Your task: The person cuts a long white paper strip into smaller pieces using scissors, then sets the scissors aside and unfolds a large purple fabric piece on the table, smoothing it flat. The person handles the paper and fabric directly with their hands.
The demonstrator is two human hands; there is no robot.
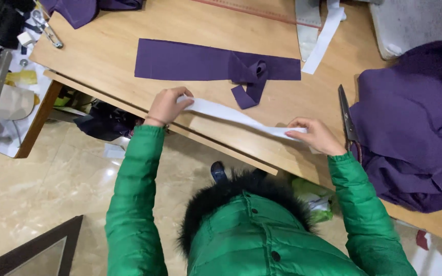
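My left hand (166, 106) pinches one end of the white strip (236, 116), my right hand (315, 135) pinches the other. It stretches between them over the table (108, 51) edge, near the purple strip (190, 60) and scissors (348, 120).

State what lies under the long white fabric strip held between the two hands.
Under the long white fabric strip is the bare light wooden tabletop, near its front edge. The left hand and right hand cover the strip's ends, so whatever lies beneath those ends cannot be seen.

bare table (108, 53) at left, scissors (347, 120) and purple fabric heap (415, 122) crowding right
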